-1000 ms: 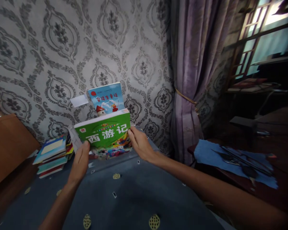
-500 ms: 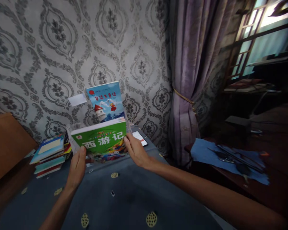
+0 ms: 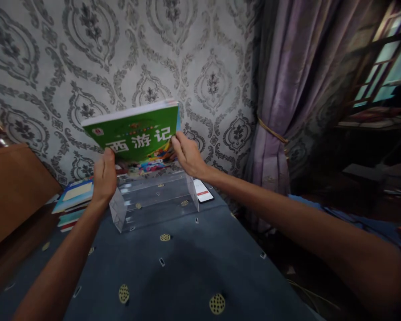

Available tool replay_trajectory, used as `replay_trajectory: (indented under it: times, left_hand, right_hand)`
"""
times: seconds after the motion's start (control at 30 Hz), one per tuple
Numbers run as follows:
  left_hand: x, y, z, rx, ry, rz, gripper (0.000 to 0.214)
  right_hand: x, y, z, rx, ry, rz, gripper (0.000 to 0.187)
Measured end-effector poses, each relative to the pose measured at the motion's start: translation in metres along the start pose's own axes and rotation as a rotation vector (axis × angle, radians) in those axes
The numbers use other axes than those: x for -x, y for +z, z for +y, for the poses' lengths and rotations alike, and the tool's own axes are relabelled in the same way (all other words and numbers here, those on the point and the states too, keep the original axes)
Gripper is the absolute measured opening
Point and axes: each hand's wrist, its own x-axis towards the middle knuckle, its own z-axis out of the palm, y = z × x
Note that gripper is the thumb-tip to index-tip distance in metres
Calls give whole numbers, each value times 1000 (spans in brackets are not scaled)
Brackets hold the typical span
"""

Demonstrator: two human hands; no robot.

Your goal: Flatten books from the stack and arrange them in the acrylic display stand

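Observation:
A green-covered book (image 3: pixel 140 138) with white Chinese characters is raised in front of the wall, its top tilted toward the back. My left hand (image 3: pixel 105 174) grips its lower left side, and my right hand (image 3: pixel 189 154) grips its right edge, thumb on the cover. Below the book stands a clear acrylic rack (image 3: pixel 118 214) with see-through side panels and crossbars. Just a blue sliver shows behind the green book's right edge; the rest of the blue book is hidden.
Several stacked books (image 3: pixel 74 198) lie to the left, beside a brown box (image 3: pixel 18 191). A phone (image 3: pixel 203 191) with a lit screen lies right of the rack on the dark patterned cloth (image 3: pixel 187 272). A purple curtain (image 3: pixel 277 111) hangs at the right.
Both hands have lifted the green book up from the rack, which now shows beneath it. The blue book's front cover is now hidden behind it. The view has shifted slightly left.

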Motion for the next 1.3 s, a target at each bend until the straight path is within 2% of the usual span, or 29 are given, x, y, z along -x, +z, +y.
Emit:
replay_trajectory:
  times: [0.13, 0.3, 0.47, 0.77, 0.93, 1.3]
  left_hand:
    - [-22, 19, -4, 9, 89, -12, 65]
    - [-24, 37, -22, -5, 94, -39, 76]
    - [-23, 45, -38, -8, 69, -67, 75]
    - [-29, 57, -54, 12, 92, -97, 72]
    - [-29, 61, -55, 20, 98, -105, 71]
    - [-24, 54, -61, 61, 33, -71, 72]
  right_hand:
    - [-15, -6, 16, 16, -16, 10, 46]
    - [-6, -4, 40, -24, 31, -23, 50]
    - [4, 2, 54, -56, 80, -33, 53]
    - [0, 6, 74, -74, 115, -35, 57]
    - [1, 2, 76, -71, 111, -52, 55]
    - [5, 1, 60, -74, 92, -53, 44]
